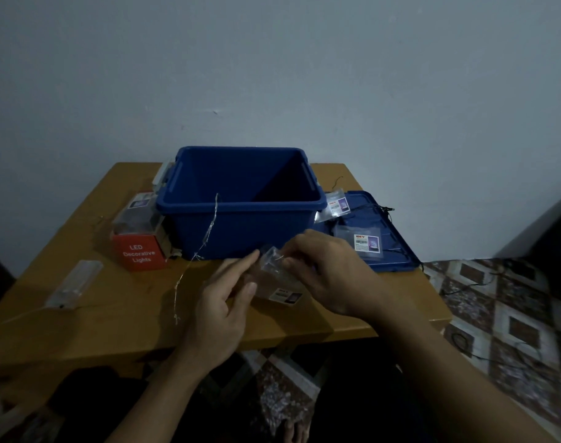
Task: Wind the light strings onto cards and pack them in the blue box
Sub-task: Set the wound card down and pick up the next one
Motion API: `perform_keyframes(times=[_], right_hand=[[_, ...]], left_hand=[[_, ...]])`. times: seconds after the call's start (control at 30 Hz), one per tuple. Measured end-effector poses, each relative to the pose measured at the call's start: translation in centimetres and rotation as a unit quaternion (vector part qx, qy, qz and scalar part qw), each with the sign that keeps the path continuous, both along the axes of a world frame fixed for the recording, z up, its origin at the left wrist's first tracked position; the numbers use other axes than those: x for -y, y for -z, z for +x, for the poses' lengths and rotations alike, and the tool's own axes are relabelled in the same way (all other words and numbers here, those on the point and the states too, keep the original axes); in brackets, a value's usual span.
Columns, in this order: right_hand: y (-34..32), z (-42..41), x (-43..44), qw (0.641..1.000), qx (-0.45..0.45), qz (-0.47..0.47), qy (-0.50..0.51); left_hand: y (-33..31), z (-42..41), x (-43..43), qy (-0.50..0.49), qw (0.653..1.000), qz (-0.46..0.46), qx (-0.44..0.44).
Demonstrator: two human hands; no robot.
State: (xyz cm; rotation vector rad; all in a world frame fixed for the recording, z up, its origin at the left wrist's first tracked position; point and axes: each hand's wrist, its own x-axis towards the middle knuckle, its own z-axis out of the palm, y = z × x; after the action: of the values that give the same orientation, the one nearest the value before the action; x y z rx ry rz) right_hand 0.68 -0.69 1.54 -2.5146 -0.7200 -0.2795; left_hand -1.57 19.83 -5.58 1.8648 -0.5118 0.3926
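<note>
A blue box (240, 215) stands open at the middle of the wooden table (119, 314). Just in front of it my right hand (327, 273) pinches a small clear plastic packet (272, 263), held above the table. My left hand (224, 311) is beside it, index finger extended and touching the packet's left edge, thumb close below. A thin silvery light string (208, 231) hangs over the box's front rim and trails down across the table to the left of my hands. A labelled packet (287, 294) lies on the table under my hands.
A red carton marked LED Decorative Lights (141, 251) stands left of the box. A clear battery case (74, 284) lies at the near left. The blue lid (391, 251) lies at the right with labelled packets (367, 243) and black wire on it. Tiled floor lies to the right.
</note>
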Motion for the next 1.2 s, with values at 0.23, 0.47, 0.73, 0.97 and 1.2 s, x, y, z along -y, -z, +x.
perform_keyframes(times=[0.23,0.47,0.73,0.97,1.2], right_hand=[[-1.0,-0.5,-1.8,0.997,0.005,-0.076,0.011],[1.3,-1.1,-3.1,0.998,0.041,-0.029,0.036],[4.3,-2.4,-2.0,0.992,0.069,0.078,0.075],[5.3,-2.4,-1.8,0.925,-0.118,0.31,0.187],[4.8,-1.3,-2.0,0.885,-0.197,0.372,0.199]], left_hand=[[0.1,-0.2,-0.2,-0.004,1.0,0.012,-0.02],[0.5,0.1,0.1,-0.025,0.995,0.1,0.014],[0.2,0.0,0.2,-0.028,0.991,0.13,0.022],[-0.4,0.0,0.3,-0.046,0.997,0.052,0.024],[-0.1,0.1,-0.2,-0.066,0.994,-0.041,-0.071]])
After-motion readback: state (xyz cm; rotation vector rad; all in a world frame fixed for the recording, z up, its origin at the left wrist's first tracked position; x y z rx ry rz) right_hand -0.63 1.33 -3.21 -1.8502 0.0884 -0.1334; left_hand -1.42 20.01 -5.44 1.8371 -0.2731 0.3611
